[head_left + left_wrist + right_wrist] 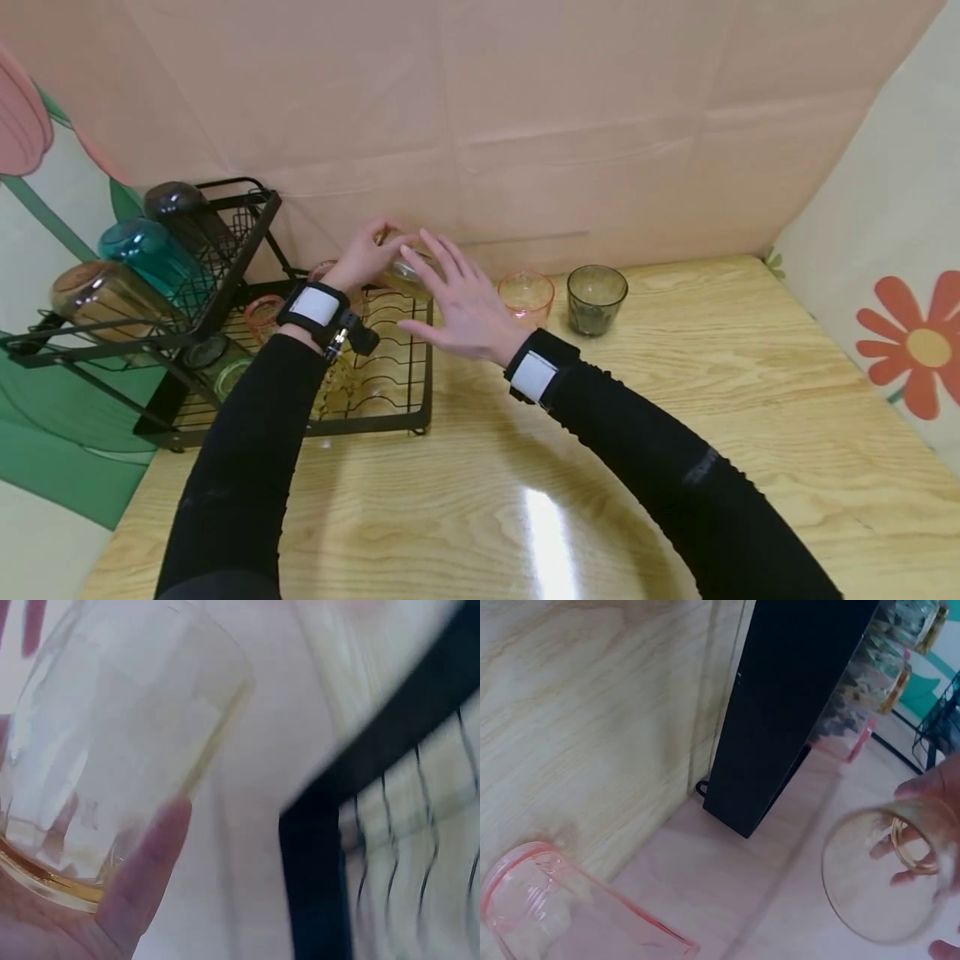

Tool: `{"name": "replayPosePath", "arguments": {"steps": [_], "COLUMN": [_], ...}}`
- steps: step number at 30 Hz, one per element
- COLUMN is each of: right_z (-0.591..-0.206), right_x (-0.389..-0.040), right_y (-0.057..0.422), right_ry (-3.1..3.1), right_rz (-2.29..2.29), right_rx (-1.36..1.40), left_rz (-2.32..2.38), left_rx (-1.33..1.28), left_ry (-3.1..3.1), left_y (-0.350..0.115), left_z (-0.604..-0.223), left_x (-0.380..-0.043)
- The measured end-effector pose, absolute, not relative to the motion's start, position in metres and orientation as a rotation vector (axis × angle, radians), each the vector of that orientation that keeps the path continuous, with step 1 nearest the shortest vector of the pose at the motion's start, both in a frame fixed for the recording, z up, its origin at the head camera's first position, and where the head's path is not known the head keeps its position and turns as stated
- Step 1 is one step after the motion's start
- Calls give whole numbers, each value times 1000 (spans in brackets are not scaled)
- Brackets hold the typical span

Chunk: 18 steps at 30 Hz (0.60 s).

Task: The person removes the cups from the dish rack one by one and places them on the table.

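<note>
A clear, amber-tinted drinking glass (407,277) is held tilted above the back right corner of the black dish rack (429,358). My left hand (366,260) grips it near the base, the thumb along its side in the left wrist view. My right hand (474,310) is just to the right of the glass, fingers stretched out and spread; whether a fingertip touches the glass I cannot tell. In the right wrist view the glass (870,881) shows its round mouth toward the camera. A pink glass (528,305) stands upright on the table behind the right hand.
A grey glass (596,302) stands right of the pink one. On the rack's upper tier lie a brown glass (108,287), a teal glass (146,250) and a dark glass (186,212). Several glasses, including an amber one (337,387), sit in the lower tier. A wall rises behind.
</note>
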State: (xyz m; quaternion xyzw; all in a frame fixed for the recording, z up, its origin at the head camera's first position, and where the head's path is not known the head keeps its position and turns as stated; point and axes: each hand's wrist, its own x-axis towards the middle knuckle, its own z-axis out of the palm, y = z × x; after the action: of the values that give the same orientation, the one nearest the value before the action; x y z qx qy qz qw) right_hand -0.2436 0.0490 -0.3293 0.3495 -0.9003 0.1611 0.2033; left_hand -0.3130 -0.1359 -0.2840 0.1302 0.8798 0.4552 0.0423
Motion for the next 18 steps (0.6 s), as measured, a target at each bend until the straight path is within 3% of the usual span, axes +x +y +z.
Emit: {"name": "replayPosePath", "arguments": {"steps": [6,18], "right_z": [-328,-320], "right_x": [-252,-255], "right_y": [51,67], "right_ry": [-2348,-1920], "right_rz": [472,679], "right_rx": [941,1016], "left_rz": [1819,2328], "left_rx": [201,176], "left_ry": [2175,1330], "left_y": [-118,-83], "left_z": [-292,-319], "left_x": [-300,-260]}}
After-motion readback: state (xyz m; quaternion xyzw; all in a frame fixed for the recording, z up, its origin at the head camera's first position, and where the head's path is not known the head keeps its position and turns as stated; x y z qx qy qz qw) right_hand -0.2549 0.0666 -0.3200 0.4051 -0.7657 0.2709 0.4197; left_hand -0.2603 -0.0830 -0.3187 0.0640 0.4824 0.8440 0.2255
